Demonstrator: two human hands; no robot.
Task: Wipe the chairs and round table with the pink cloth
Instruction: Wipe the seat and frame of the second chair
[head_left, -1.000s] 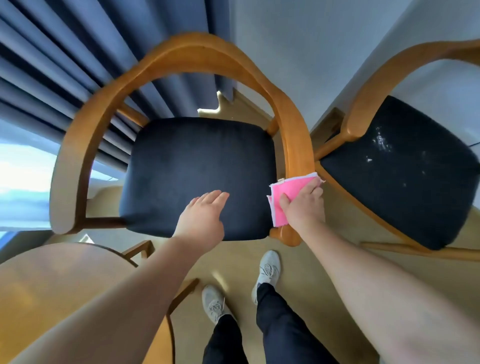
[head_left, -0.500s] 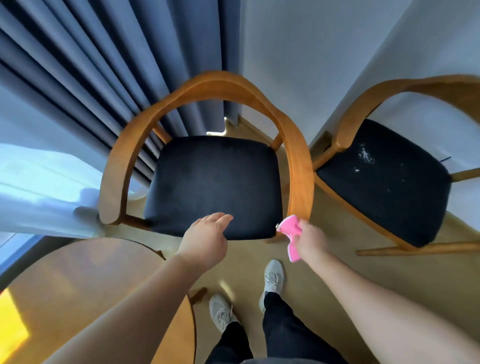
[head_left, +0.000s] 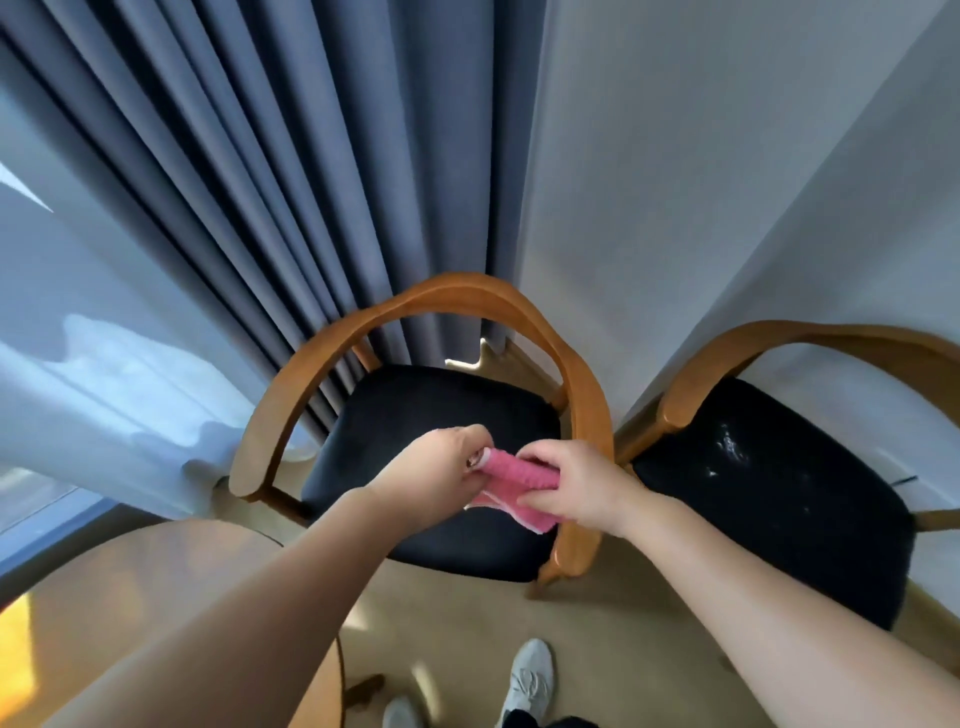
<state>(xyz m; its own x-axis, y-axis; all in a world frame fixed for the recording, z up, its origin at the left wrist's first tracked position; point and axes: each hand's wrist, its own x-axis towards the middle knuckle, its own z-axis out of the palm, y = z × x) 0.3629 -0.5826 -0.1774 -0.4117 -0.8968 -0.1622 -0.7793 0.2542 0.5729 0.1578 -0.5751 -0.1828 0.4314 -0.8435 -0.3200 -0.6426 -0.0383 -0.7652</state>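
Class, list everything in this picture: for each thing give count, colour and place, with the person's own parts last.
middle chair: one, brown frame, black seat, centre.
right chair: one, same colours, white-specked seat, far right.
pink cloth: one, pink, over the middle chair's seat.
round table: one, brown, lower left.
curtain: one, grey-blue, upper left.
shoes: two, grey, bottom edge.
left hand: one, pinches the cloth's left end.
right hand: one, grips the cloth's right end.

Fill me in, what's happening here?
A person stands over a wooden armchair by the curtain, holding the pink cloth bunched between both hands above its dark seat. The left hand pinches one end, the right hand grips the other. No wiping contact is visible. A second chair on the right shows white specks on its seat; the round table sits lower left.
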